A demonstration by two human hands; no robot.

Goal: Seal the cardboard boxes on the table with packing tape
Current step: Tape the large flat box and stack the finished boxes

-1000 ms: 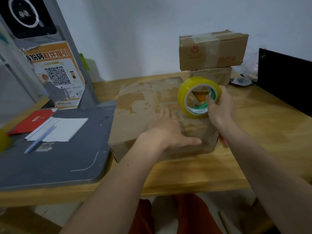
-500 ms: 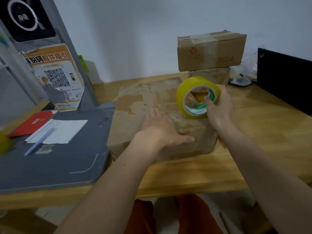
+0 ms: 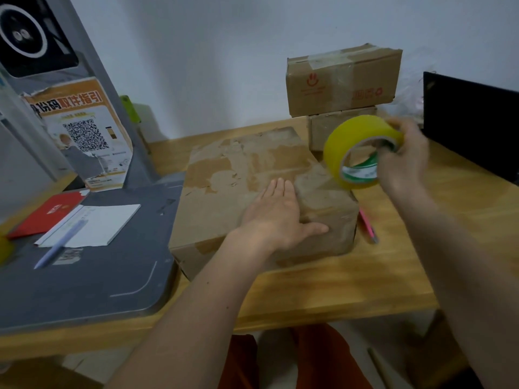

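L hand (image 3: 276, 217) lies flat on top of the large worn brown cardboard box (image 3: 241, 175), fingers straight, thumb over the near edge; prob. pinning the box so it won't slide while tape is drawn. R hand (image 3: 401, 161) grasps the yellow roll of packing tape (image 3: 355, 148), fingers curled into the core, roll tilted just past the L fingertips at the box's right edge. A glossy strip seems to run from roll to box top, beside the L fingers. 2 small taped brown boxes (image 3: 342, 80) are stacked beyond the R fingers.
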